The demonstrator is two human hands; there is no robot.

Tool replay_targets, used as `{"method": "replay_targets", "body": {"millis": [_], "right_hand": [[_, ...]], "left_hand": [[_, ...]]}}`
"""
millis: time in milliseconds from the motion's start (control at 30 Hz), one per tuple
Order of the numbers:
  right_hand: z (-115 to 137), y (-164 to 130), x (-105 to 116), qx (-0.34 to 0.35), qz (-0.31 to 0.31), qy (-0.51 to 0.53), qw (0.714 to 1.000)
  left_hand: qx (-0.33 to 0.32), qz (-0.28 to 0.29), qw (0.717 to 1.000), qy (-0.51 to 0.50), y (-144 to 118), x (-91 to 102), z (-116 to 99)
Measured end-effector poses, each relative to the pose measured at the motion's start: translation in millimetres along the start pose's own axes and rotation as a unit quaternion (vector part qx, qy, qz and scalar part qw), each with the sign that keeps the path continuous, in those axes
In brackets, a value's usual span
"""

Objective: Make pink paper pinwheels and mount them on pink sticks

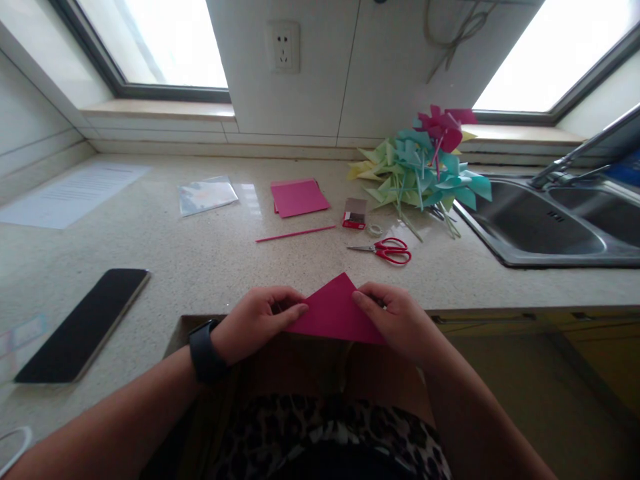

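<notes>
The person is pressing a magenta paper sheet, already folded into a triangle, at the lower centre of the frame; the left hand and right hand are pinching its two sides; a pile of finished paper pinwheels is lying at the upper right, while the red scissors and pink stick are lying untouched, so cutting and mounting seem left.

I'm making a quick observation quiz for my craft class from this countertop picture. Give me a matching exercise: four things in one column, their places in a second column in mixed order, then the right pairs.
Things
1. folded pink paper
2. red scissors
3. phone
4. pile of paper pinwheels

Places
A. lying dark-screened at the left of the countertop
B. heaped next to the sink
C. held at the counter's front edge between the left hand and the right hand
D. lying flat between the hands and the pinwheels

Pairs: 1-C, 2-D, 3-A, 4-B
</notes>
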State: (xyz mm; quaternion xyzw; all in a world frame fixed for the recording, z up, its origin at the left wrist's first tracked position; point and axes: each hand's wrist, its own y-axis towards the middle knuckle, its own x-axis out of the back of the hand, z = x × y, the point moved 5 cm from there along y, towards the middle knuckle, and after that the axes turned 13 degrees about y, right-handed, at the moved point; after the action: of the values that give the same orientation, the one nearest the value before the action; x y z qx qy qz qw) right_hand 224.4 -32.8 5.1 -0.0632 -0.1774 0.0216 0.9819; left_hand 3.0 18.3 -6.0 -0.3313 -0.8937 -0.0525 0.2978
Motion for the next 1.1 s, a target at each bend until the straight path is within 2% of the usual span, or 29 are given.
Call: {"method": "replay_targets", "body": {"millis": [133,400,633,767,867,967,1033,1100], "right_hand": [[0,4,8,-0.013,0.004,-0.015,1.000],[-3,9,4,-0.005,0.003,-0.021,1.000],[-1,23,6,0.037,-0.047,-0.101,0.993],[10,40,3,0.076,-0.078,-0.201,0.974],[15,53,-2,0.096,-0.084,-0.273,0.953],[16,62,-5,0.115,-0.099,-0.328,0.932],[15,64,-5,0.125,-0.122,-0.352,0.920],[16,61,-5,0.132,-0.152,-0.366,0.909]], "left_hand": [[0.001,-0.010,1.000,0.002,2,4.1,4],[-0.011,-0.032,0.999,0.041,6,5.5,3],[-0.025,-0.106,0.984,0.144,4,13.4,4],[-0.062,-0.168,0.958,0.224,2,20.8,1],[-0.138,-0.193,0.916,0.324,-1,16.8,-11],[-0.224,-0.163,0.853,0.441,-5,-1.9,-23],[-0.218,-0.128,0.838,0.483,-6,-14.4,-24],[-0.210,-0.101,0.836,0.497,-8,-25.0,-24]]}}
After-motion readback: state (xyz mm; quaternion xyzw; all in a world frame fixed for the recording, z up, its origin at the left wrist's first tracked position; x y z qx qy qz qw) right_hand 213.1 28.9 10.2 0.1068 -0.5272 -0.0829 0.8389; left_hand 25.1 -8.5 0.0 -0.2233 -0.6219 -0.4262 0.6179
